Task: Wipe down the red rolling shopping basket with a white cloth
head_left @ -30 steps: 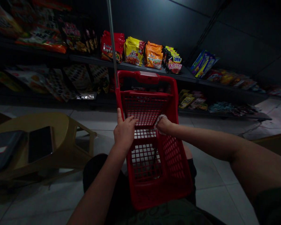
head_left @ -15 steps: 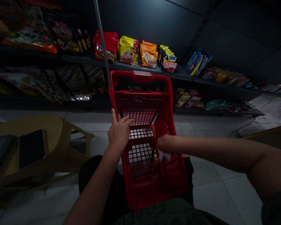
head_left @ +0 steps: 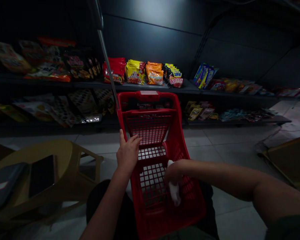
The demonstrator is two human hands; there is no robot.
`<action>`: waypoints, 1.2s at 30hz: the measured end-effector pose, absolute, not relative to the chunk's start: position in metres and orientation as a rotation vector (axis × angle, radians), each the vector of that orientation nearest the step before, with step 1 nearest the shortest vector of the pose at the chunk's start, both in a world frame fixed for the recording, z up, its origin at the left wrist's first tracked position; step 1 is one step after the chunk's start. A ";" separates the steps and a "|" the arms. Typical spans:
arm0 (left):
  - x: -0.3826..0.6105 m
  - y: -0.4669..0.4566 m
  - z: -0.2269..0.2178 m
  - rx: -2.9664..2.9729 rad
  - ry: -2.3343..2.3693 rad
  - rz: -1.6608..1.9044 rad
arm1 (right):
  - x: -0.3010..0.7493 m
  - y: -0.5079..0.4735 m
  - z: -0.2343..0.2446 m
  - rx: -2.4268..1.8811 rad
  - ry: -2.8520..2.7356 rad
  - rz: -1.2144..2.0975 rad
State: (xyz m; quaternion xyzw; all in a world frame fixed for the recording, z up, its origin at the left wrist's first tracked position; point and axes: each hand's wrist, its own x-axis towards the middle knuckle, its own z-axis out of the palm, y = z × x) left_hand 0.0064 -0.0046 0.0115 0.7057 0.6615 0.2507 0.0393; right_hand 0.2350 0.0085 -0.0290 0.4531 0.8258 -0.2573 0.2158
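Leaning between the person's legs [head_left: 100, 200], a red plastic shopping basket [head_left: 180, 146] is held up at a tilt, with a long thin metal pole [head_left: 105, 63] rising by its far left corner. Its sides are full of small square holes, so it is judged to be light and quite stiff, and it should not be hard to lift. The thick top rim [head_left: 150, 96] looks like the best place for it to be held, since a hand could be wrapped right around it, though the smooth plastic might slip if it got wet. The left grip [head_left: 128, 155] is open, with its fingers [head_left: 134, 140] spread and laid near the mesh [head_left: 146, 128], so nothing seems to be held tight by it. The right grip [head_left: 173, 172] is curled shut around a soft white cloth [head_left: 174, 192], which is pressed against the inside of the basket, with one end hanging down. Behind the basket, bright food packs [head_left: 135, 71] are lined up on a dark shelf [head_left: 190, 87]. To the left, a black phone [head_left: 42, 170] and a dark case [head_left: 5, 186] are set on a tan plastic stool [head_left: 72, 150], and grey tiles [head_left: 205, 146] are seen on the floor.
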 end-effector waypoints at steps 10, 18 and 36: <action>0.010 -0.001 0.003 2.133 2.226 0.738 | 0.140 0.136 0.034 1.132 3.307 0.029; 0.008 -0.001 0.001 2.141 2.191 0.764 | 0.177 0.130 -0.033 2.561 2.686 -0.056; 0.009 0.003 -0.007 1.755 2.096 1.170 | 0.183 0.159 -0.068 3.300 2.595 -0.457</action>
